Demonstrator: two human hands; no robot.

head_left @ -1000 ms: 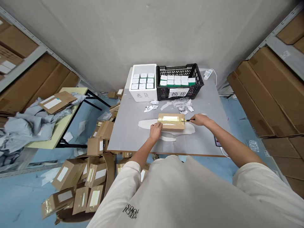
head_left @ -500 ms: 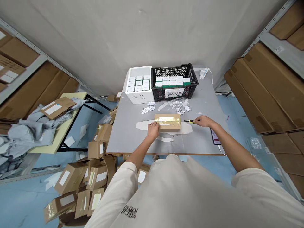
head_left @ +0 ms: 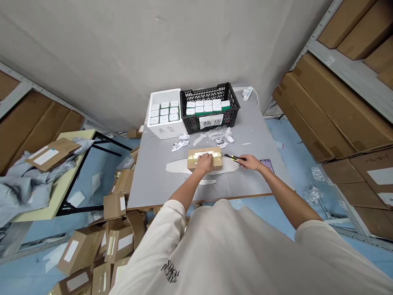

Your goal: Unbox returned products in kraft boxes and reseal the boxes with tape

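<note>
A small cardboard box point(head_left: 217, 159), sealed with shiny yellowish tape and bearing a white label, lies on the grey table point(head_left: 156, 180). My left hand point(head_left: 205, 162) holds it down from above, fingers bent over the label and tape. To the right of the box, my right hand point(head_left: 250, 162) grips a black and yellow utility knife point(head_left: 231, 157). The knife's tip points left, close to the box's right end but apart from it. Pale torn patches point(head_left: 176, 166) of the tabletop show around the box.
Behind stand a white foam box point(head_left: 167, 131) and a black crate point(head_left: 235, 114), both holding white-and-green boxes. Crumpled paper point(head_left: 180, 145) and clear plastic wrap point(head_left: 216, 133) lie before them. A phone point(head_left: 267, 165) sits near my right forearm. Cardboard boxes point(head_left: 118, 241) crowd the floor at left.
My left hand has moved from the box's front left corner onto its top. The knife in my right hand has come closer to the box's right end. The view has shifted right.
</note>
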